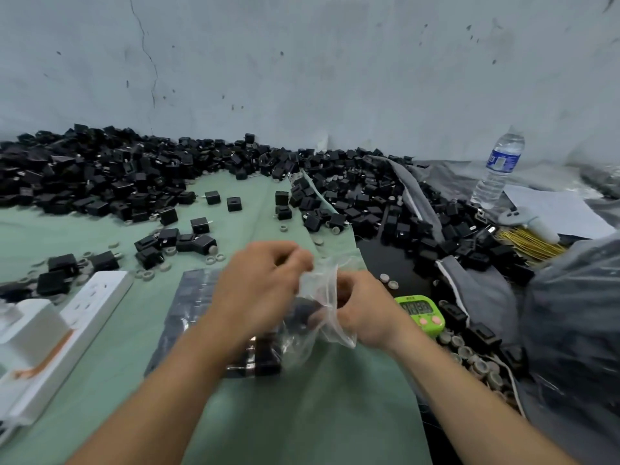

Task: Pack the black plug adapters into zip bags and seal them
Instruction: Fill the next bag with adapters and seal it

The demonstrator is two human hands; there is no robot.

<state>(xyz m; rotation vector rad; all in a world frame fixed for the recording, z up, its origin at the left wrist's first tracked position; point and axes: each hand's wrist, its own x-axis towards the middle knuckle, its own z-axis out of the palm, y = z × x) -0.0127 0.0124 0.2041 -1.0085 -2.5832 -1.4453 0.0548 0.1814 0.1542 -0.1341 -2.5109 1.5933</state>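
Both hands hold one clear zip bag (320, 293) just above the green cloth (110, 357). My left hand (258, 290) pinches the bag's top left edge and my right hand (365, 310) grips its right side. A dark shape, seemingly a black plug adapter (307, 312), shows through the plastic. Under my left wrist lies a flat stack of bagged adapters (194, 300). A big heap of loose black adapters (100, 172) runs along the wall, with more (369, 203) to the right. The picture is blurred around the hands.
A white power strip (90, 307) and a white box (30, 333) lie at the left. A green timer (421, 312) sits right of my hands. Farther right are grey rings (476, 364), a water bottle (498, 169), gold twist ties (530, 243), papers (560, 209) and a plastic-covered bundle (577, 330).
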